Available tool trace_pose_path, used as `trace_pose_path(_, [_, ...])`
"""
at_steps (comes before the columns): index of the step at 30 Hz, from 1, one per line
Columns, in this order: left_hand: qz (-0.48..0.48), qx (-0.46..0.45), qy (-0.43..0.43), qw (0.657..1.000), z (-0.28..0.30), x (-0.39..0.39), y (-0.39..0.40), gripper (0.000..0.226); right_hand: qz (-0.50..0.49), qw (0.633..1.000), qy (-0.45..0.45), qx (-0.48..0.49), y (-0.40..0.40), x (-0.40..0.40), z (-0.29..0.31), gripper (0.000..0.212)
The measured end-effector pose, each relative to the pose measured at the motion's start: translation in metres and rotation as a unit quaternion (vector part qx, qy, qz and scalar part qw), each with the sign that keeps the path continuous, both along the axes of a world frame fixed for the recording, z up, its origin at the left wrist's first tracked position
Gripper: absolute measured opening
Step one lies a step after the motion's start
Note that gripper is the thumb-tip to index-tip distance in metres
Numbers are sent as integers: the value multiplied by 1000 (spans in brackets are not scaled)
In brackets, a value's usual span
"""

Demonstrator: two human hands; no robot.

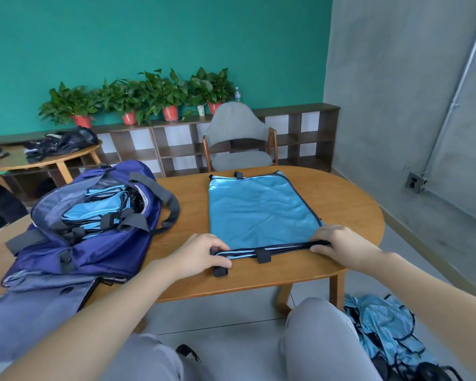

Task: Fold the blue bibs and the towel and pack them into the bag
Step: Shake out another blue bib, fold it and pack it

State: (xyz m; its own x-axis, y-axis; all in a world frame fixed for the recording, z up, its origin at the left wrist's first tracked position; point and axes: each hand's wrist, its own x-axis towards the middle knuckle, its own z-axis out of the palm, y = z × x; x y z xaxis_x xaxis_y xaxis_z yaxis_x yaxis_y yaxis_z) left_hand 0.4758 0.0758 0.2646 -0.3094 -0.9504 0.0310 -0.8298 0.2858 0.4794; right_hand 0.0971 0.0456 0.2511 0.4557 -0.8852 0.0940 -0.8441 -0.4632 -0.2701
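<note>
Now | bib [261, 213] near edge | pinched: left hand [201, 254], right hand [338, 244]

No legible text, label, brand, number or sign appears on any surface. The water bottle [237, 94] label is too small to read.

Both hands forward, left [201, 254] and right [338, 246] fingers curled, pinching

Blue bib [259, 210] flat on table; folded bibs [94, 213] in open bag [94, 251].
</note>
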Motion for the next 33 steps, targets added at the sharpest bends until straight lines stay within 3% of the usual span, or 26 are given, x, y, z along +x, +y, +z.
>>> trace_pose_path(10, [70,-6,39,997,-9,0,-9,29,-89,990,-103,-37,-13,-7,-22,20])
trace_pose_path(18, [61,-47,-33,996,-12,-4,-12,11,-81,995,-31,-49,-19,-3,-23,16])
trace_pose_path(25, [77,-60,-1,995,11,3,12,7,-84,993,-79,21,3,6,6,11])
trace_pose_path(28, [90,-85,25,992,29,5,26,17,-86,990,-106,22,21,10,25,10])
trace_pose_path(33, [88,-140,95,982,66,5,45,16,-96,981,-169,12,48,11,63,9])
